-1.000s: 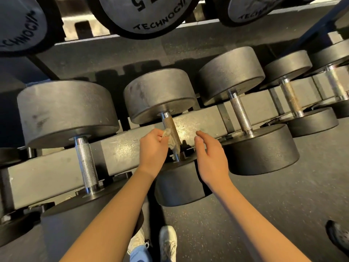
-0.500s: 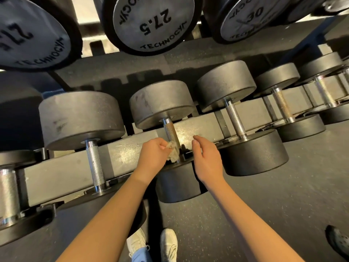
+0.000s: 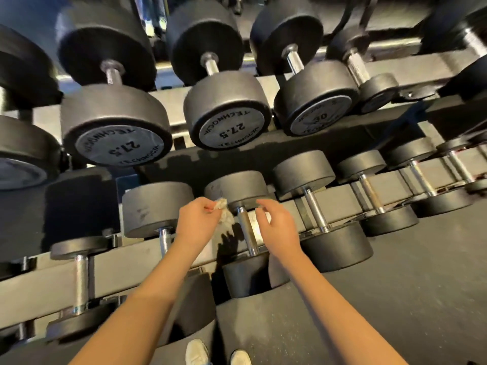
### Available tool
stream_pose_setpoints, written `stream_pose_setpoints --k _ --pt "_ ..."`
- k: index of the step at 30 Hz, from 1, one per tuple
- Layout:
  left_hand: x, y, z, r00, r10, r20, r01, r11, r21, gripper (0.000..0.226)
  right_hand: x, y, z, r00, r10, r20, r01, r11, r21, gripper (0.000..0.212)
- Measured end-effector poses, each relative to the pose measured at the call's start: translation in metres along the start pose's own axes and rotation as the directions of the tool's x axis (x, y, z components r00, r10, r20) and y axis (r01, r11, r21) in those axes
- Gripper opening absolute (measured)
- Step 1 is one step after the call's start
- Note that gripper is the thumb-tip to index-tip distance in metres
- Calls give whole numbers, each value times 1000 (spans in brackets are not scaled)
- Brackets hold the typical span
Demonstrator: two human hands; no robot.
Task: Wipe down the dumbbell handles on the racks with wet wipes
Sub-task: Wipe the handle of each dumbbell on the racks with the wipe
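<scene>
L hand (image 3: 196, 225) pinching crumpled wet wipe (image 3: 223, 212), ctr frame, just left of dumbbell handle (image 3: 246, 234), not touching. R hand (image 3: 276, 227) half open, holding nothing, right of handle. Upper rack: 27.5 dumbbell (image 3: 226, 114), 30 dumbbell (image 3: 315, 98) overhang. White shoes (image 3: 217, 353) btm ctr on dark floor (image 3: 408, 299).

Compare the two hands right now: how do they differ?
The left hand pinches a crumpled wipe; the right hand holds nothing. The left is curled shut around the wipe; the right has loosely open fingers. The left sits left of the handle, the right on its other side. Neither hand grips the handle.
</scene>
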State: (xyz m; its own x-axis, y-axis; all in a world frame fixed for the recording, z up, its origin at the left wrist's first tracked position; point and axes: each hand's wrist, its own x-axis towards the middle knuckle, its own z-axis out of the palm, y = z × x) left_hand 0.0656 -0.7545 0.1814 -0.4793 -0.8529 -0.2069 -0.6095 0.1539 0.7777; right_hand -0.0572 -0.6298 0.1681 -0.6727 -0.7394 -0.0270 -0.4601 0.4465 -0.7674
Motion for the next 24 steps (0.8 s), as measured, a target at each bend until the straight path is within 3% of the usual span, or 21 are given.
stream_pose_setpoints --k 6,10,15,22,24 --pt "21 43 -52 978 60 -201 -77 994 -79 23 65 -82 -32 975 -212 -70 208 977 -55 33" --pt "53 72 -87 952 101 -291 -155 973 -170 24 126 -135 -48 926 -296 -233 276 954 -118 32" --pt "103 94 -123 933 156 -324 -226 955 -192 15 209 -160 -31 990 -135 -37 117 941 -318 62" --pt "164 110 -131 953 98 -285 -170 956 -237 25 242 -164 -29 998 47 -49 -63 918 -392 69" --pt "180 116 -129 964 80 -252 -140 963 -229 26 246 -165 -27 994 29 -106 -68 921 -383 68"
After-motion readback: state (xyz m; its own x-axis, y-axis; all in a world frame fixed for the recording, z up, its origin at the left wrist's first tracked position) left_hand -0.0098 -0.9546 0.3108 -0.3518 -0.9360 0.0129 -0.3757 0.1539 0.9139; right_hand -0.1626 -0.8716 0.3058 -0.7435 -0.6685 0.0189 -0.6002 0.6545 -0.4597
